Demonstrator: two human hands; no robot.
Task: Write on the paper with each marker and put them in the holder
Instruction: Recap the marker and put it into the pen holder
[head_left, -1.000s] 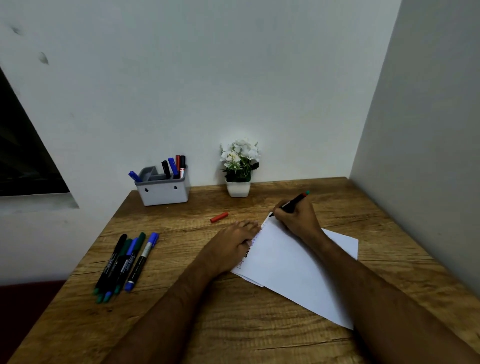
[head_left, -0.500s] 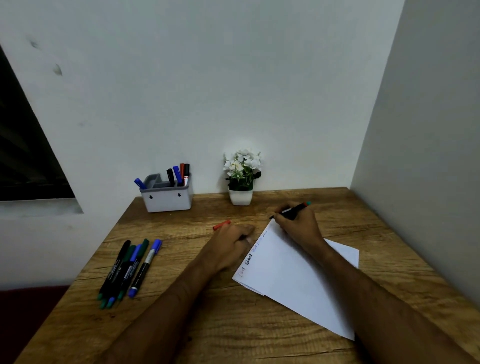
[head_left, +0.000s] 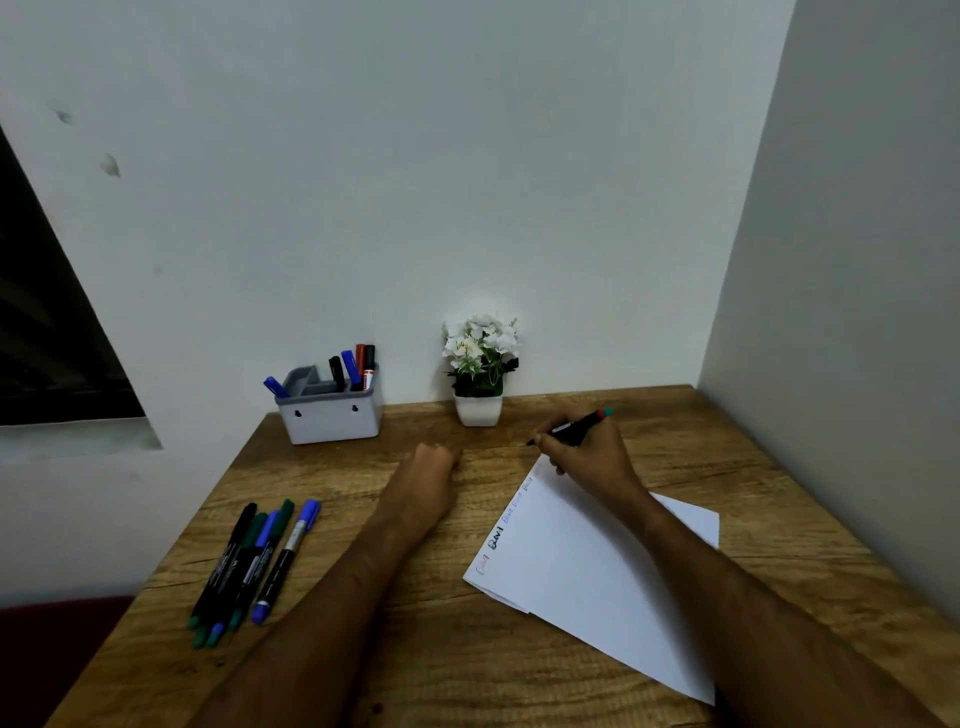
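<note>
- The desk (head_left: 519, 686) carries everything; I see it wedged into a wall corner.
- The paper (head_left: 587, 571) lies right of centre, angled, with short written words along its left edge.
- The holder (head_left: 328, 418) stands at the back left against the wall, with several markers upright in it and one blue marker leaning out on its left.
- A potted plant (head_left: 480, 364) stands just right of the holder.
- The right hand (head_left: 587, 452) has its grip closed around the marker in use (head_left: 571, 427), uncapped tip pointing left, off the paper's top corner.
- The left hand (head_left: 428, 475) rests on the desk left of the paper, fingers curled; I cannot tell whether its grip has anything in it.
- The waiting markers (head_left: 254, 561) lie bundled at the near left, well apart from the paper.
- My judgement: writing with this marker is done; next comes capping it, which needs the cap, not visible, then carrying it to the holder.
</note>
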